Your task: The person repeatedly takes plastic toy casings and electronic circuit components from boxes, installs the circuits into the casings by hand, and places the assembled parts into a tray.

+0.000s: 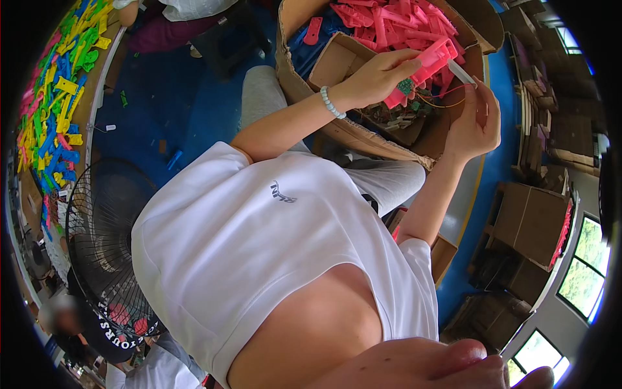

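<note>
My left hand (385, 76), with a beaded bracelet on its wrist, grips a pink plastic casing (435, 59) over a cardboard box. A narrow white strip (461, 74) is pinched by the fingertips of my right hand (478, 124), its far end close to the casing's right edge. Thin yellow and red wires (447, 105) loop between the two hands. Beneath my left fingers shows a small green circuit board (406, 85); whether the wires join it, I cannot make out.
The big cardboard box (363, 137) holds a heap of pink plastic parts (402, 21) and a smaller carton (337, 59). A black fan (107, 223) stands at left, near a table with colourful plastic parts (58, 97). Stacked cartons (534, 217) line the right. Other people are at the left.
</note>
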`<act>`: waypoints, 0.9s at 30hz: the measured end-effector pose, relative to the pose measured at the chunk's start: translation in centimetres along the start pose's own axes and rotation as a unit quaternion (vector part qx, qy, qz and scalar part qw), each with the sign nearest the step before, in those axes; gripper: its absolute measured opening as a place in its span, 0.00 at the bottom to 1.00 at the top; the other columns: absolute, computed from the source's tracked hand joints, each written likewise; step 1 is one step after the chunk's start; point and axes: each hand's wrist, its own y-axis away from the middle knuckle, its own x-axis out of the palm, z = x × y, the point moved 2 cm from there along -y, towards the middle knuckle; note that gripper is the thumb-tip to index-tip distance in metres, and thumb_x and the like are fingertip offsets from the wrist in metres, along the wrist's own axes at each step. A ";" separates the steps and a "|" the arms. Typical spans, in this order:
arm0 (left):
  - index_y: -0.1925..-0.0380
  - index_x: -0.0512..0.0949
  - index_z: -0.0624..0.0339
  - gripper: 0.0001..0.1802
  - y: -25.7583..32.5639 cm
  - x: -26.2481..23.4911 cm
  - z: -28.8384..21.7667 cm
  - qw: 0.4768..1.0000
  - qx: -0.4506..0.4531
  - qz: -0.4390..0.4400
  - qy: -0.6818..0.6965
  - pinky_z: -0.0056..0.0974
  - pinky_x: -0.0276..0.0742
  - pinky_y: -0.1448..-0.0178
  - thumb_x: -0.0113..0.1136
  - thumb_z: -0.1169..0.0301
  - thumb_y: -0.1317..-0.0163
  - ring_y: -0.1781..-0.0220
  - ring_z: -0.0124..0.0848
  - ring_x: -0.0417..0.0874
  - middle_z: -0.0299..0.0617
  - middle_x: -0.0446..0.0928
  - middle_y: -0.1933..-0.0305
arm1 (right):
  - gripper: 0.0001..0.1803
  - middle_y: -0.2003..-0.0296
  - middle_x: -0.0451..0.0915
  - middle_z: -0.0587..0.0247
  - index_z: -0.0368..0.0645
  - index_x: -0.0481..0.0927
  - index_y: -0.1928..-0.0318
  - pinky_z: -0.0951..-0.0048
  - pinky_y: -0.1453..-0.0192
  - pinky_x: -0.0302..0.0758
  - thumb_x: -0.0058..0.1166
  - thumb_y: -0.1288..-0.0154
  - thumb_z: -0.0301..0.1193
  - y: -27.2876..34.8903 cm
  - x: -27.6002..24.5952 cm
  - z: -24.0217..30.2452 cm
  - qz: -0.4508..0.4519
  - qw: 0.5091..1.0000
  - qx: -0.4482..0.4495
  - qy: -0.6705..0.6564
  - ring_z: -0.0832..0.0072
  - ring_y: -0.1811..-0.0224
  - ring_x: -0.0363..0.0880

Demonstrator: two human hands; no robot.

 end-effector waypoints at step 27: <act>0.46 0.71 0.66 0.19 2.4 1.4 -1.5 0.997 0.028 0.056 -0.050 0.31 0.78 0.69 0.44 0.62 0.25 0.73 0.26 0.80 0.40 0.78 0.69 | 0.09 0.63 0.85 0.56 0.32 0.83 0.60 0.73 0.58 0.81 0.61 0.42 0.16 -2.1 0.8 2.2 0.084 0.988 -0.115 0.056 0.68 0.61 0.84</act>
